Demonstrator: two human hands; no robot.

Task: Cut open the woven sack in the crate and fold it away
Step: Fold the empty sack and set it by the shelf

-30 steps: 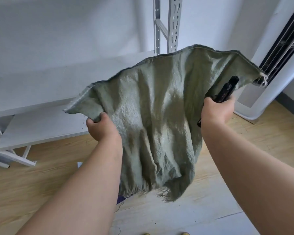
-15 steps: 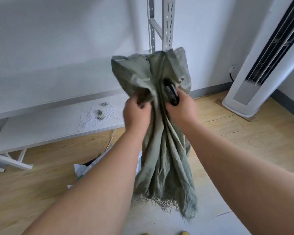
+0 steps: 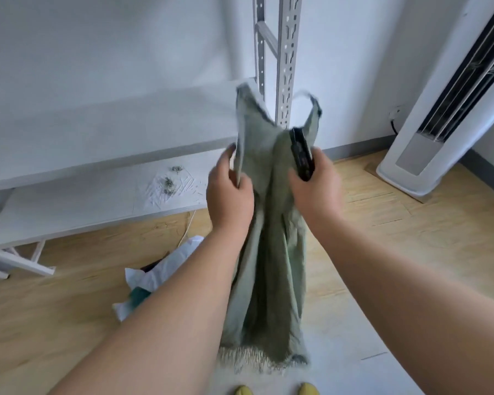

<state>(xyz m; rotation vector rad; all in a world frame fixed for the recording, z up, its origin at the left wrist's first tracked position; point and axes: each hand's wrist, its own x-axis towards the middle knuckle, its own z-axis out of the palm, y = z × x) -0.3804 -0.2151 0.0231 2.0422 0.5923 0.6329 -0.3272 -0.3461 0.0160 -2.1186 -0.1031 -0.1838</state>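
A person holds a green woven sack (image 3: 268,223) upright above the floor. A second ago it was spread wide; now it hangs folded lengthwise. The left hand (image 3: 230,192) grips one edge; the right hand (image 3: 315,185) grasps sack and black cutter (image 3: 301,153) together. Folding seems underway.

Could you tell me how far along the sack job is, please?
Done: the green woven sack is out of any crate, its bottom edge frayed. In hand: left hand and right hand, which also holds a black cutter, gather it lengthwise. Left: further folds and stowing.
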